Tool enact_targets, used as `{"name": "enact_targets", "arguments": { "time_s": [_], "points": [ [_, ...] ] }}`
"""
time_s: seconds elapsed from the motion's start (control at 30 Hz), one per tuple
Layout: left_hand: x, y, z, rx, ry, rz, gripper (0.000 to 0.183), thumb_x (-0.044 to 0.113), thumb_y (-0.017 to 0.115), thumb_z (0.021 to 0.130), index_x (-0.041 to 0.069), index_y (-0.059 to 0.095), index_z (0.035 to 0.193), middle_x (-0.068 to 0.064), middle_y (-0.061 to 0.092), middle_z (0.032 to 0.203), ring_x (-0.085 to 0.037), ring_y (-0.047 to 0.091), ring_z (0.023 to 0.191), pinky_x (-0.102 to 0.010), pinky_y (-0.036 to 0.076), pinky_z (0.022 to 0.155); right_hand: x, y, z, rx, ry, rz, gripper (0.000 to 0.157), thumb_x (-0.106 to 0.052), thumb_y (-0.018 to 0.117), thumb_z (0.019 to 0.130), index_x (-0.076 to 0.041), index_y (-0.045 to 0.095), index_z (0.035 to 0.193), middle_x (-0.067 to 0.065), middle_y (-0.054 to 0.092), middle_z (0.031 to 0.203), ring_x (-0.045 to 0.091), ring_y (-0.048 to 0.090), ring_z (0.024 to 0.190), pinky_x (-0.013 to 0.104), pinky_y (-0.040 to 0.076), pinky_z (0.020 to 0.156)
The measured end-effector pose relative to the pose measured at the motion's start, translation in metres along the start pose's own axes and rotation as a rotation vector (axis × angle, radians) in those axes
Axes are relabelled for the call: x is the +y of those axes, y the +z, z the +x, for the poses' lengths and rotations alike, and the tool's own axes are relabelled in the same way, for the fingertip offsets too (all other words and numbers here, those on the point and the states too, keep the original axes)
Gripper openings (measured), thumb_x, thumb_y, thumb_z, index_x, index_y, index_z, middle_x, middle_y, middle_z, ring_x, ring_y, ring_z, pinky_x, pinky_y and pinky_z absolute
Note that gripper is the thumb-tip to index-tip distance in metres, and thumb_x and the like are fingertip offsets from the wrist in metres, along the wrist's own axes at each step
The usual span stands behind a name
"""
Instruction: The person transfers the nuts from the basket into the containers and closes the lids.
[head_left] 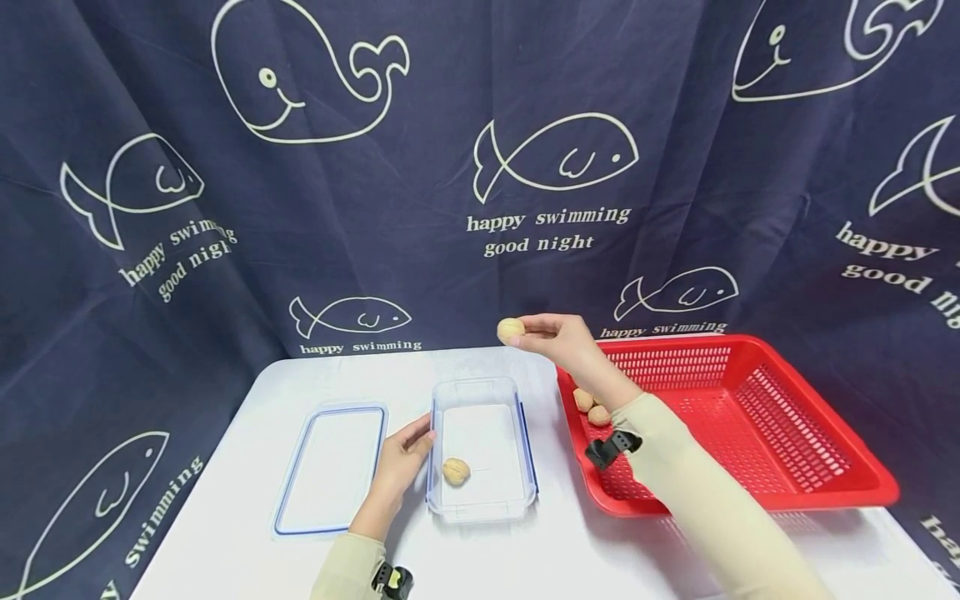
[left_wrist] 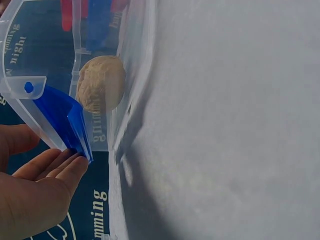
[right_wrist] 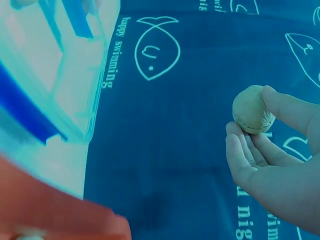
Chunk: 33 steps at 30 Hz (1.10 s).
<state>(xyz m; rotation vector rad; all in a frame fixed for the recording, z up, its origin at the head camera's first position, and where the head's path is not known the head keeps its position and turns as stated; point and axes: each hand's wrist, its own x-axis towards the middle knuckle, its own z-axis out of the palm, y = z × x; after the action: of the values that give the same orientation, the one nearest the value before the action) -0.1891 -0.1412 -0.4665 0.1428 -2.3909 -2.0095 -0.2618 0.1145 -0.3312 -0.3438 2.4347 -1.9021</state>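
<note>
We look forward and down from the head, the clear box (head_left: pixel 483 429) below centre. From the wrists, close and turned sideways, we see the left hand (left_wrist: pixel 40 192) at lower left, the right hand (right_wrist: pixel 287 180) at right; both views share the box, upper left.

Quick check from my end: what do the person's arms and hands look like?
Both arms wear long, plain cream sleeves: the left sleeve and right sleeve. The left hand and right hand are ungloved. Each wrist carries a small, blocky black unit, left unit and right unit; the left shows a yellow-green patch.
</note>
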Motion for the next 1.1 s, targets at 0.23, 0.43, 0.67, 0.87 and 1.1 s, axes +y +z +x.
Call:
{"name": "enact_targets", "arguments": {
  "time_s": [0.23, 0.43, 0.67, 0.87, 1.1],
  "points": [
    [-0.003, -0.001, 0.002, 0.006, 0.0, 0.0, 0.039, 0.013, 0.056, 0.087, 0.004, 0.049, 0.124, -0.016, 0.051, 0.123, -0.028, 0.048, 0.113, -0.037, 0.038, 0.097, -0.001, 0.022, 0.012, -0.009, -0.001, 0.001, 0.038, -0.015, 0.074, 0.071, -0.003, 0.063, 0.106, 0.011, 0.065, 0.099, 0.013, 0.062, 0.086, 0.031, 0.048, 0.085],
    [-0.016, -0.001, 0.008, 0.022, 0.008, 0.016, 0.04, 0.019, 0.057, 0.086, 0.009, 0.051, 0.124, -0.012, 0.052, 0.123, -0.024, 0.049, 0.113, -0.034, 0.038, 0.097, 0.001, 0.041, 0.023, -0.011, 0.032, 0.026, 0.037, -0.012, 0.074, 0.07, -0.003, 0.064, 0.104, 0.01, 0.065, 0.099, 0.015, 0.062, 0.086, 0.031, 0.05, 0.082],
    [-0.017, -0.001, 0.008, 0.019, 0.018, 0.015, 0.04, 0.018, 0.056, 0.087, 0.007, 0.049, 0.125, -0.013, 0.052, 0.124, -0.026, 0.049, 0.114, -0.037, 0.038, 0.097, 0.012, 0.062, 0.032, -0.008, 0.078, -0.008, 0.036, -0.013, 0.074, 0.07, -0.003, 0.064, 0.103, 0.01, 0.066, 0.097, 0.017, 0.061, 0.086, 0.031, 0.05, 0.083],
    [-0.016, 0.0, 0.008, 0.024, 0.01, 0.018, 0.04, 0.019, 0.057, 0.086, 0.008, 0.05, 0.125, -0.012, 0.052, 0.124, -0.025, 0.049, 0.113, -0.036, 0.038, 0.098, 0.021, 0.081, 0.034, -0.016, 0.101, -0.023, 0.037, -0.011, 0.075, 0.069, -0.001, 0.064, 0.103, 0.012, 0.066, 0.097, 0.018, 0.061, 0.087, 0.029, 0.051, 0.079],
    [-0.017, -0.001, 0.01, 0.021, 0.008, 0.027, 0.041, 0.02, 0.057, 0.086, 0.009, 0.05, 0.124, -0.012, 0.053, 0.123, -0.024, 0.05, 0.112, -0.035, 0.039, 0.097, 0.031, 0.097, 0.035, -0.026, 0.118, -0.011, 0.035, -0.009, 0.075, 0.068, 0.003, 0.063, 0.1, 0.013, 0.066, 0.092, 0.018, 0.062, 0.083, 0.027, 0.052, 0.075]
  ]
}}
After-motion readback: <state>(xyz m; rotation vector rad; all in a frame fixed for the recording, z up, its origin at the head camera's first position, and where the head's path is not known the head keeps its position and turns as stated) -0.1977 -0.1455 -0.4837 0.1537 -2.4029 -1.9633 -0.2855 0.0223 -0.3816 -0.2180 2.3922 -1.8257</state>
